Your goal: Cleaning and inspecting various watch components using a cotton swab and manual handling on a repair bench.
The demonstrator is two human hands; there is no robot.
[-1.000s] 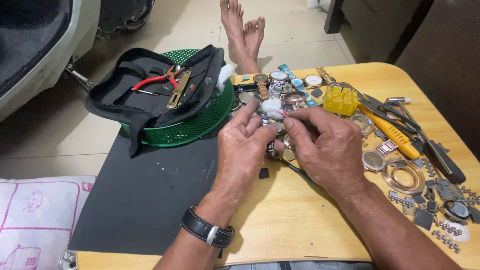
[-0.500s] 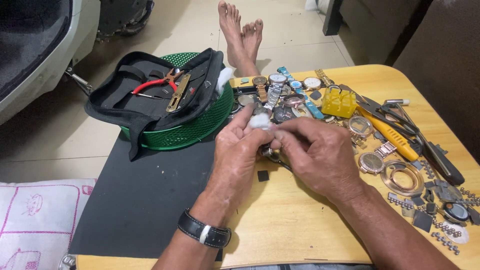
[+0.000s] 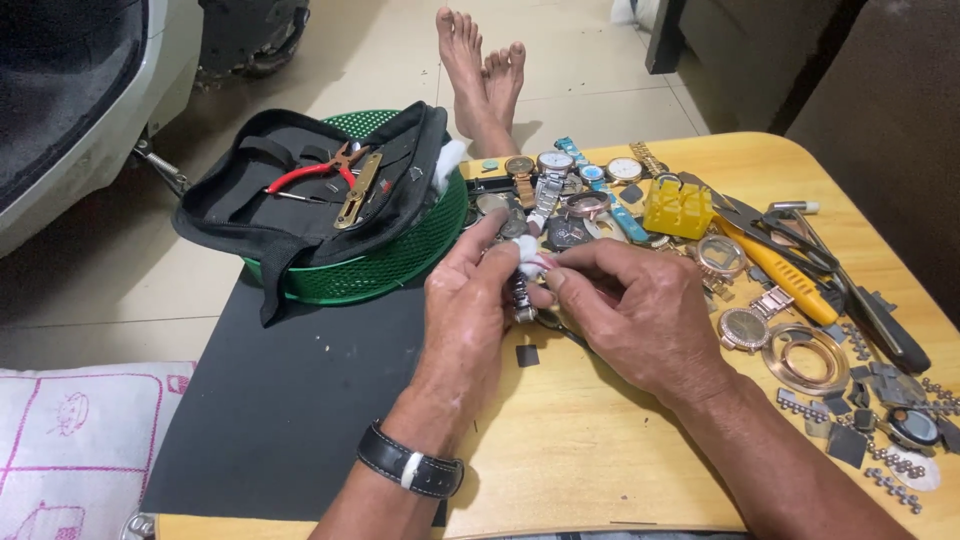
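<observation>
Over a rounded pale wooden tabletop (image 3: 560,440), a person's two hands met around a silver metal-banded wristwatch (image 3: 520,296), raised just above the wood so its upper face could be reached. The left hand (image 3: 465,310), with a black strap at its wrist, curled round the watch from the side, fingers closed to steady it. The right hand (image 3: 630,310) pinched a small wad of white cotton (image 3: 527,254) with a reddish tip against the top of the watch, thumb and forefinger pressed together.

Beyond the hands lay a loose row of wristwatches (image 3: 560,175), close enough to pick from. A yellow plastic block with slots (image 3: 678,207) stood just beside them, and a yellow-handled tool (image 3: 785,268) lay among dark pliers to the right, near rose-gold watch cases and rings (image 3: 790,350) and scattered grey band links (image 3: 870,400). To the left, an open black fabric tool pouch (image 3: 300,205) holding red-handled pliers (image 3: 310,170) rested over a round green plastic basket (image 3: 385,262), at the far edge of a black mat (image 3: 290,400).
</observation>
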